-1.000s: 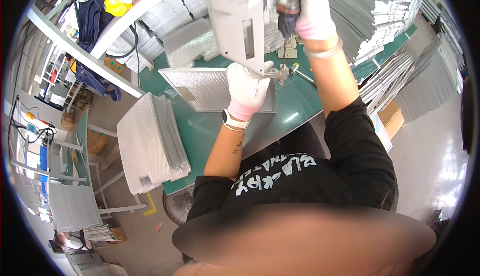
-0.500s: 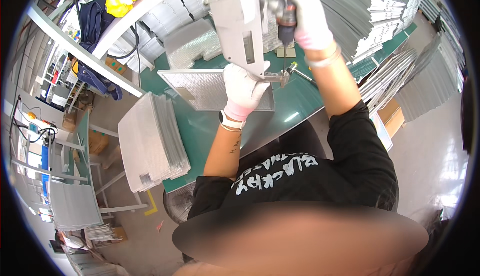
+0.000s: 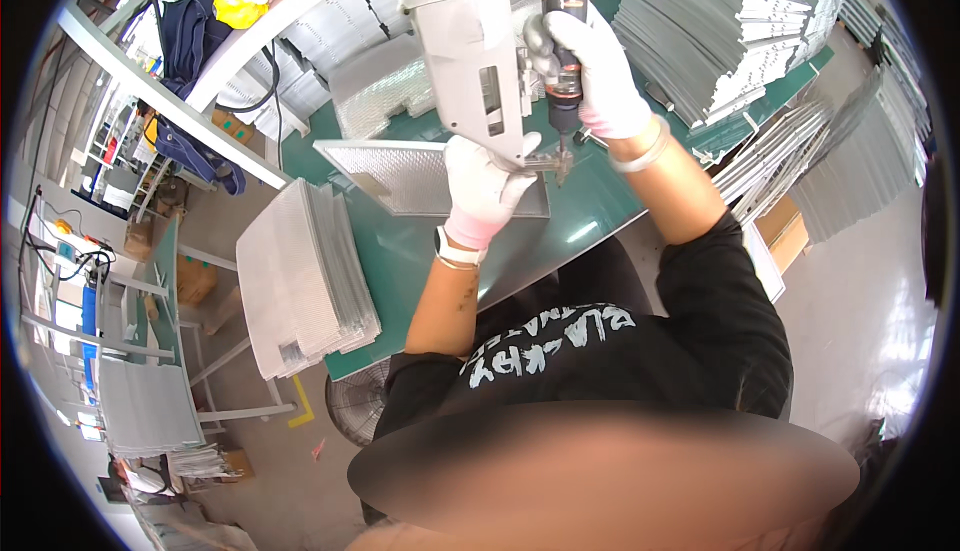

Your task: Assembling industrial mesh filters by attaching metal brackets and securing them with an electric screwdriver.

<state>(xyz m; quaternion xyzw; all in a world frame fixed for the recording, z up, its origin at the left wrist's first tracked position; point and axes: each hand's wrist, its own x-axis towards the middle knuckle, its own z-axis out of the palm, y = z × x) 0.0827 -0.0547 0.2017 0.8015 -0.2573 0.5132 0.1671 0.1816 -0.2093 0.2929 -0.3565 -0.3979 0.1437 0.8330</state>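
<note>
A tall grey housing [image 3: 465,61] with a long slot stands tilted above the bench. My left hand [image 3: 485,186], in a white glove, is closed around its narrow lower end. Small metal parts [image 3: 562,163] stick out to the right of that end. My gloved right hand [image 3: 605,71] grips an orange-and-black power drill [image 3: 565,51] from its right side. The drill points down, its tip at those metal parts; the exact contact is too small to tell. Behind and below my left hand leans a framed mesh panel [image 3: 390,176], partly hidden by the hand and housing.
A stack of mesh panels [image 3: 300,281] sits at the left end of the green bench [image 3: 585,206]. Long metal strips [image 3: 690,31] are piled at the back right. A white frame post [image 3: 165,96] crosses the left side, and a fan [image 3: 357,406] stands below the bench.
My right hand and the drill have come down and nearer, bringing the drill's tip to the metal parts beside the housing. The housing and my left hand have shifted only slightly.
</note>
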